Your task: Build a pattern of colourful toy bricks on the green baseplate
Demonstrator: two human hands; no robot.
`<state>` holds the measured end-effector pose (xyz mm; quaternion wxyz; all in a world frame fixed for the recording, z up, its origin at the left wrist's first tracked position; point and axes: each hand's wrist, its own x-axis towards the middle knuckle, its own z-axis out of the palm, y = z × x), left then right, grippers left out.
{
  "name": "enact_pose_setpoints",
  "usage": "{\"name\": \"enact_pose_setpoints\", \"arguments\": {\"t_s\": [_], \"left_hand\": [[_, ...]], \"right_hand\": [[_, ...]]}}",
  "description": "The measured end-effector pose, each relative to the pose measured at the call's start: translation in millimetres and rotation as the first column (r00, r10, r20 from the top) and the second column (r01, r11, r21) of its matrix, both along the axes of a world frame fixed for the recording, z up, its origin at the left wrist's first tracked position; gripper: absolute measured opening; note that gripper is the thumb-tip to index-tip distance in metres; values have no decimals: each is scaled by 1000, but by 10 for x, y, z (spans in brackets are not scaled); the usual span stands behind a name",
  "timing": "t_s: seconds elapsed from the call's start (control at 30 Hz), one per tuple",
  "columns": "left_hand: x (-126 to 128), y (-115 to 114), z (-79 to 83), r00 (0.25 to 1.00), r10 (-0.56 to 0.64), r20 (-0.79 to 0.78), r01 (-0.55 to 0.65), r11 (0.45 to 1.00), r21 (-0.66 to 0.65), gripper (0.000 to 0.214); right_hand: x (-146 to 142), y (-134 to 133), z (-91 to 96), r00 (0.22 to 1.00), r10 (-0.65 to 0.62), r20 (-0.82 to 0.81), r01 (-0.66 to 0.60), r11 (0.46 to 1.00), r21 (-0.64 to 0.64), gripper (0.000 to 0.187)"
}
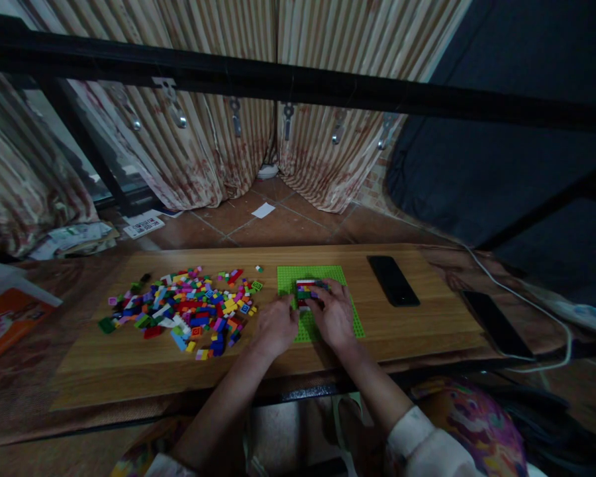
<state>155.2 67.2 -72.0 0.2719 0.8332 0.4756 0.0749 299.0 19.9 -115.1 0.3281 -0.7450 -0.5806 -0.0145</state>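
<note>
A green baseplate (289, 280) lies on the wooden table (129, 361), with a small multicoloured brick build (306, 289) standing on it. My left hand (276, 326) rests at the plate's left edge, fingers curled against the build's left side. My right hand (334, 311) lies over the plate, its fingers wrapped round the build's right side and top. What the fingertips pinch is hidden. A spread pile of several loose coloured bricks (189, 308) lies to the left of my left hand.
A dark phone (392, 279) lies on the table right of the plate. A second phone (496, 323) with a white cable (536, 301) sits at the far right. Striped curtains (228, 132) hang beyond the table, papers lie on the tiled floor, and an orange box (4, 318) is at the left.
</note>
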Motion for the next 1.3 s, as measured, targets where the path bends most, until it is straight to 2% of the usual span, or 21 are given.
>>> {"name": "enact_pose_setpoints", "arguments": {"t_s": [0.17, 0.3, 0.53, 0.7, 0.97, 1.07, 1.3], "left_hand": [[39, -16, -88, 996, -38, -81, 43, 997, 70, 32], [53, -41, -96, 994, -54, -94, 63, 994, 92, 32], [57, -56, -126, 991, -77, -107, 89, 990, 111, 30], [65, -69, -165, 990, -94, -102, 107, 985, 133, 31], [77, -106, -172, 986, -119, -116, 135, 980, 145, 34], [84, -115, -150, 982, -120, -143, 139, 982, 129, 35], [36, -125, -11, 984, -75, -158, 90, 992, 87, 31]], "right_hand": [[17, -29, -46, 998, -50, -46, 51, 998, 25, 29], [-7, -12, -69, 993, -100, -67, 103, 994, 45, 33], [-56, 110, -80, 971, -213, -112, 215, 977, 2, 41], [-20, 188, -75, 936, -288, -201, 283, 958, -56, 44], [45, 276, -148, 900, -332, -282, 323, 943, -79, 47], [45, 309, -150, 860, -346, -375, 330, 938, -110, 50], [123, 359, -107, 768, -240, -594, 323, 946, 36, 45]]}}
